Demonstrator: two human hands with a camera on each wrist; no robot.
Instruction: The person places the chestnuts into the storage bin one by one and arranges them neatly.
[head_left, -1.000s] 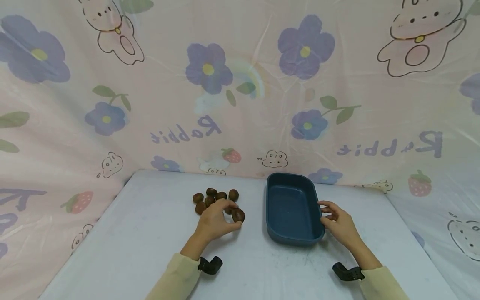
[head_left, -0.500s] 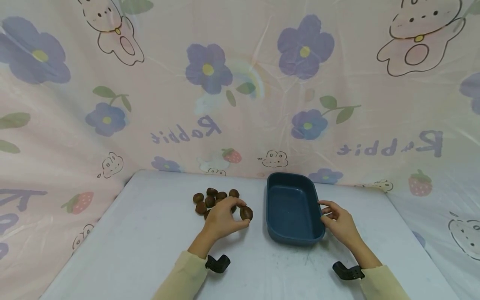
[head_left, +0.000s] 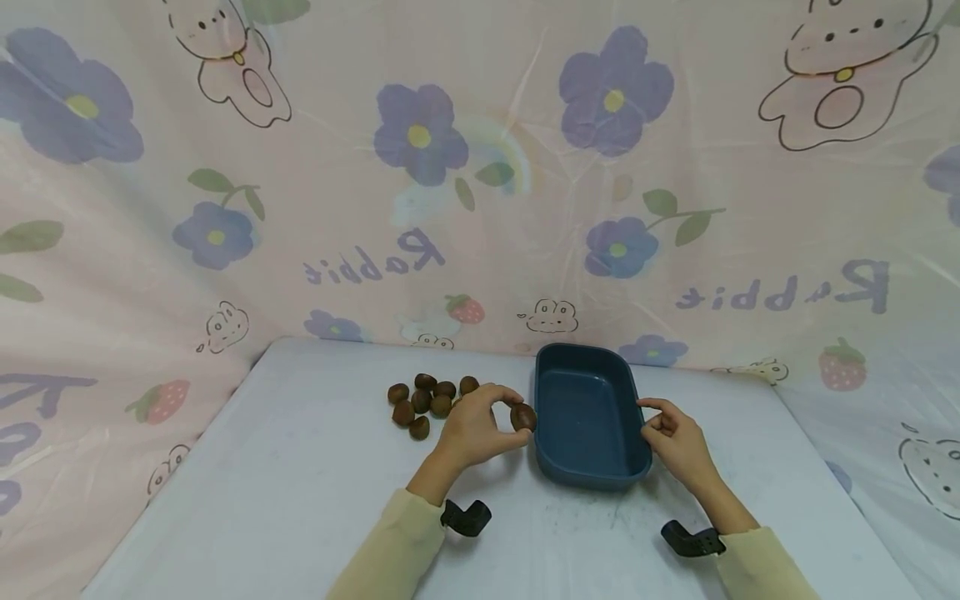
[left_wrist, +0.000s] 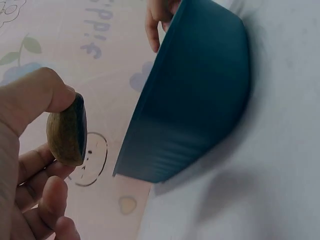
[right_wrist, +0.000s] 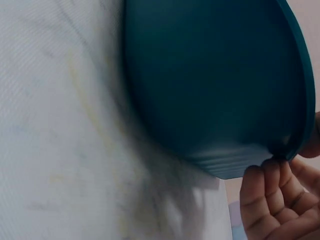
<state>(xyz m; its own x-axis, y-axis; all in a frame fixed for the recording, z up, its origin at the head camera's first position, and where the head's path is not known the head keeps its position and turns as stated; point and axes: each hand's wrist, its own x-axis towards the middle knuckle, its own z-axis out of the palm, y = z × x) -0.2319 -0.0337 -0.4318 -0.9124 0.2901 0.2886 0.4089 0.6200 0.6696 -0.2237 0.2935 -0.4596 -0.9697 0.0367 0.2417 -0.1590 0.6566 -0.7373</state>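
Chestnut (head_left: 522,418), one: pinched in left hand (head_left: 474,428), long axis spanning thumb to fingers, just outside blue container (head_left: 588,429). Container, one: lengthwise away from person, right rim gripped by right hand (head_left: 678,446). Tabletop (head_left: 300,483): extends both sides.

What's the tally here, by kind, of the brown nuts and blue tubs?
Brown nuts: at least 9, counting the one between the fingers of the left hand, which may hide more
Blue tub: 1
Total: at least 10
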